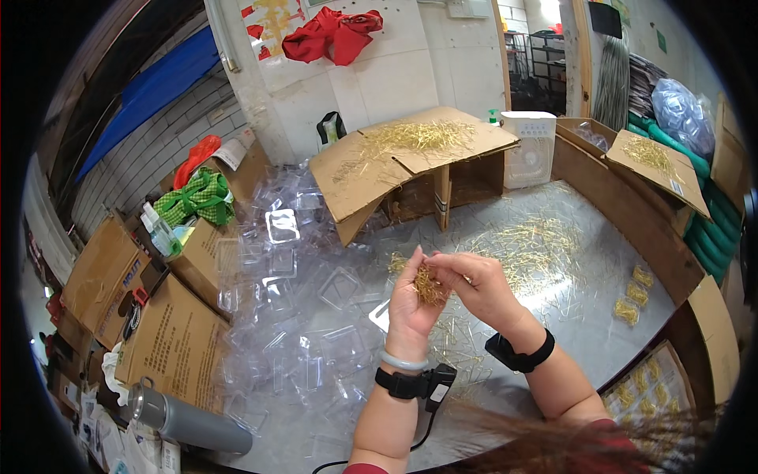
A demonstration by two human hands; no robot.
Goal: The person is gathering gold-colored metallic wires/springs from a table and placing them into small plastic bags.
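Observation:
My left hand point(407, 310) is cupped around a bunch of thin gold-coloured metal pins point(429, 289), which fill its palm. Over that bunch, my right hand point(483, 289) has thumb and fingertips pinched together; anything between them is too small to make out. Loose gold pins point(533, 241) lie scattered across the grey table point(568, 332) beyond and below both hands. Several small packs of gold pins point(632, 294) sit at the table's right side. Clear plastic cases point(335, 288) are heaped to the left of my left hand.
A cardboard stand point(347, 178) bears more pins at the back, beside a white plastic container point(529, 146). Cardboard walls point(620, 209) edge the right side. At lower left lies a grey bottle point(189, 419) by cardboard boxes point(178, 340). A tray of packs point(647, 387) stands lower right.

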